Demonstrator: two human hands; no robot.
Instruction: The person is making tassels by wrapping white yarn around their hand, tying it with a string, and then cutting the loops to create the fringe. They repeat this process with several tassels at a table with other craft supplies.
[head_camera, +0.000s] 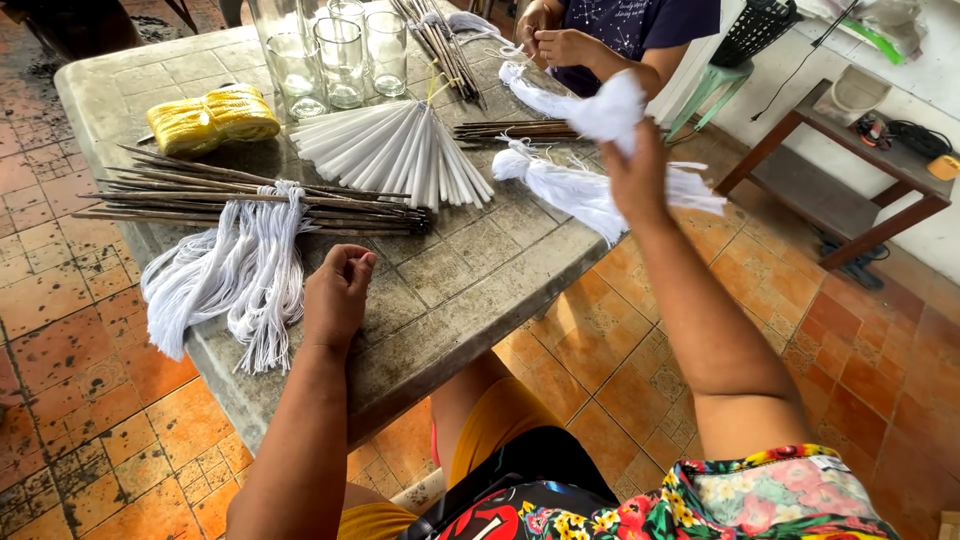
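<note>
Up high, right hand (640, 180) gripping white tassel (610, 112) — fluffy, knotted

Bright, even daylight, soft shadows; edges bend, the raised hand perhaps slightly blurred.

Your right hand (637, 172) is raised over the stone table's (470, 290) edge, gripping a white tassel (610, 110) whose strands fan out beside your wrist. Your left hand (337, 297) rests closed on the tabletop, just beside loose white thread bundles (235, 275) draped over dark sticks (250, 200). Beyond them lie a fan of white paper strips (400, 150), yellow twine (212, 118) and glass jars (340, 55). Across the table, another person's hands (555, 40) work white thread.
</note>
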